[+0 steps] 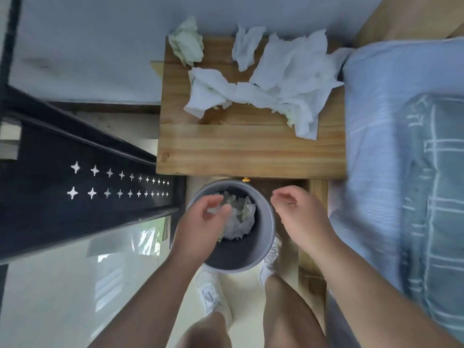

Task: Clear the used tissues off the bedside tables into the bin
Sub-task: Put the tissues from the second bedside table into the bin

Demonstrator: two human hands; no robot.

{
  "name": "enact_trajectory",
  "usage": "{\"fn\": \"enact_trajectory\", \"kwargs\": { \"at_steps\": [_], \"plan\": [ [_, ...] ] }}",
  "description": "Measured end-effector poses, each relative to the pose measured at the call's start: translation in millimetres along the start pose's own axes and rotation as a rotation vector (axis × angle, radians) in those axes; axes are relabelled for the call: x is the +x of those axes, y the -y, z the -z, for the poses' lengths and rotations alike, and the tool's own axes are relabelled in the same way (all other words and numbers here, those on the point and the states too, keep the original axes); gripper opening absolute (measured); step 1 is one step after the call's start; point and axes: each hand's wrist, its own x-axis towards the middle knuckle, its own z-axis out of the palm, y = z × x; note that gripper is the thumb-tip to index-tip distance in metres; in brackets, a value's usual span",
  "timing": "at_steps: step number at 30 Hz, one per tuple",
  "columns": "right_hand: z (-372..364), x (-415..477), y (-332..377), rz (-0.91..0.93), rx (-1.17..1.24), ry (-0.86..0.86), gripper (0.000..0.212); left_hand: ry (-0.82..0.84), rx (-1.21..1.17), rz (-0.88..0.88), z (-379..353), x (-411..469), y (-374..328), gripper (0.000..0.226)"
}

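Observation:
A wooden bedside table carries several crumpled white tissues, plus a greenish crumpled one at its back left corner. In front of the table a grey round bin stands on the floor with crumpled tissues inside. My left hand hovers over the bin's left side, fingers loosely curled, holding nothing. My right hand hangs just right of the bin's rim, fingers relaxed and empty.
A bed with a light blue sheet and checked blanket runs along the right. A black metal frame with star cut-outs stands at the left. My feet in white shoes stand behind the bin on a pale floor.

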Motion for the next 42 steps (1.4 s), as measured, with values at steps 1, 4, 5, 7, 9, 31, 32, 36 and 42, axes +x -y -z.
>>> {"fn": "enact_trajectory", "kwargs": {
  "at_steps": [1, 4, 5, 7, 9, 31, 32, 36, 42],
  "plan": [
    [9, 2, 11, 0.016, 0.023, -0.01, 0.011, 0.002, 0.002, -0.032, 4, 2, -16, 0.017],
    [34, 15, 44, 0.083, 0.053, -0.061, 0.015, -0.031, 0.008, -0.121, 16, 15, -65, 0.014],
    [41, 22, 55, 0.107, 0.054, -0.081, 0.016, -0.047, 0.011, -0.142, 20, 21, -80, 0.015],
    [53, 36, 74, 0.151, 0.041, -0.11, 0.018, -0.085, 0.013, -0.168, 28, 34, -107, 0.02],
    [60, 52, 88, 0.181, 0.016, -0.125, 0.02, -0.163, 0.005, -0.198, 34, 47, -128, 0.024],
    [35, 147, 130, 0.52, -0.444, -0.286, 0.022, -0.409, -0.015, -0.129, 33, 130, -145, 0.027],
    [38, 143, 132, 0.507, -0.412, -0.298, 0.021, -0.417, -0.052, -0.127, 34, 127, -147, 0.028],
    [54, 126, 139, 0.497, -0.253, -0.316, 0.023, -0.423, -0.165, -0.148, 35, 106, -152, 0.008],
    [73, 92, 154, 0.403, 0.103, -0.34, 0.019, -0.382, -0.25, -0.19, 40, 65, -151, 0.009]
  ]
}}
